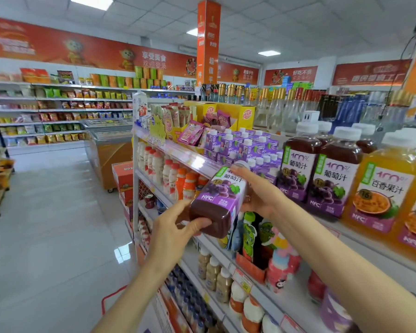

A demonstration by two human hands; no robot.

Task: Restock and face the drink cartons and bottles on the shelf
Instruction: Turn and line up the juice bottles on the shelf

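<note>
both hands are on one grape juice bottle [220, 200], tilted in the air just in front of the top shelf [178, 152], its white cap toward 1 o'clock. the left hand [173, 227] grips its dark base, thumb curled across the bottom. the right hand [257, 191] holds the label end, forefinger stretched to the cap. at its 3 o'clock two matching bottles [332, 179] stand upright, with purple cartons [240, 145] at 12 o'clock.

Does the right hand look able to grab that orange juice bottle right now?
Probably not yet: the right hand and left hand both hold the grape juice bottle. Once freed, likely yes; the orange juice bottle stands nearby with nothing in front of it.
</note>
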